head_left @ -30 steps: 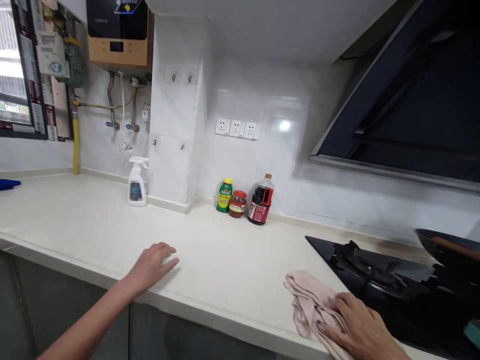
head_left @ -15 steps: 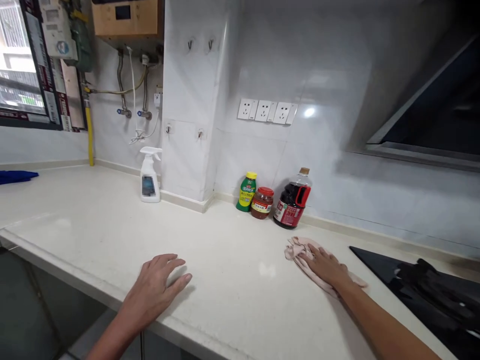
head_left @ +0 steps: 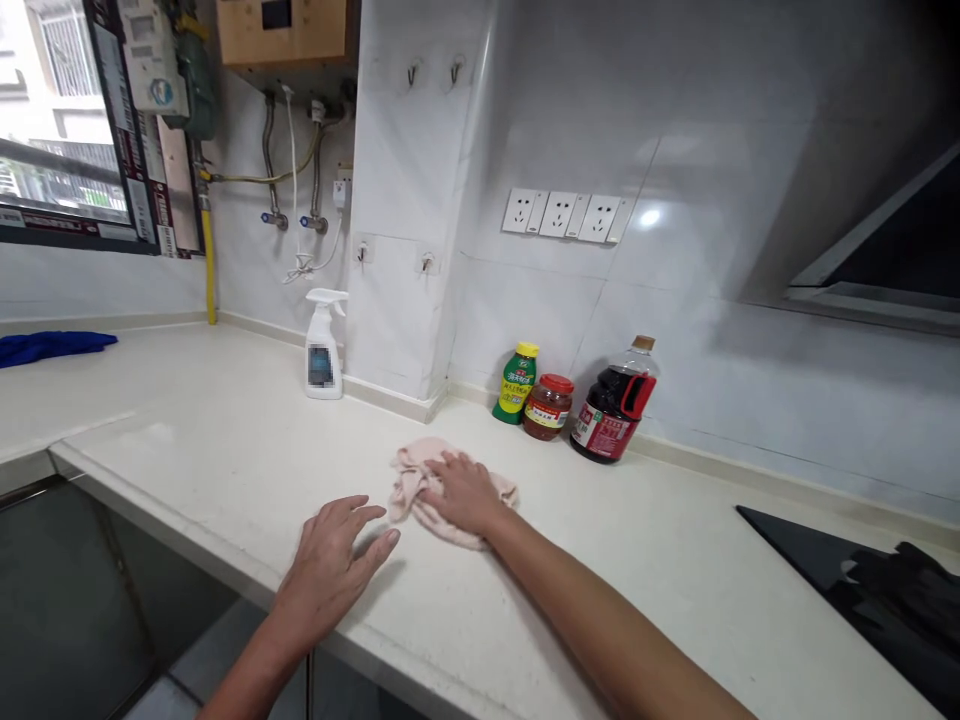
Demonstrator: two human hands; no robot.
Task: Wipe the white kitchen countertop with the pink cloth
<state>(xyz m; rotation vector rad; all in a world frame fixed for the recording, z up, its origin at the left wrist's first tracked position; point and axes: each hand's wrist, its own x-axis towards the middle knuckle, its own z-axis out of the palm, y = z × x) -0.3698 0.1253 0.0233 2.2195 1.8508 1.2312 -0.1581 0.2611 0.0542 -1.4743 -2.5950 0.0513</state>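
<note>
My right hand (head_left: 466, 494) presses a crumpled pale pink cloth (head_left: 414, 468) down on the white countertop (head_left: 247, 480). Its fingers bend into the folds, and part of the cloth is hidden under the palm. Just left of the cloth and nearer the front edge, my left hand (head_left: 336, 552) hovers with nothing in it, its thumb and fingers apart.
Along the wall stand a green squeeze bottle (head_left: 516, 385), a red-lidded jar (head_left: 548, 408) and a dark sauce bottle (head_left: 611, 405). A white spray bottle (head_left: 323, 350) is farther left, with a blue cloth (head_left: 56, 346) beyond. The black cooktop (head_left: 832, 570) lies right.
My right hand has swept the pink cloth left across the counter, from near the cooktop to beside my left hand. The view has shifted slightly left; my left hand is still open.
</note>
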